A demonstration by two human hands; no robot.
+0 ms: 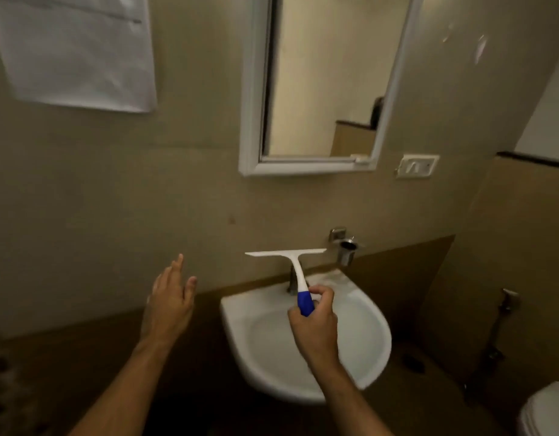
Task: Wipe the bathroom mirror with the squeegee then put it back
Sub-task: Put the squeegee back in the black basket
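A white squeegee [292, 262] with a blue grip stands upright over the sink, its blade level and well below the mirror. My right hand [314, 322] grips the blue handle from below. The white-framed mirror [325, 77] hangs on the beige wall above, tilted in the wide-angle view. My left hand [169, 298] hovers open to the left of the sink, fingers straight, holding nothing.
A white sink [360, 328] with a metal tap sits under the mirror. A steel cup holder [345, 247] is fixed on the wall at right, a switch plate [417, 165] beside the mirror. A white towel [73, 48] hangs upper left. A toilet [545, 410] stands lower right.
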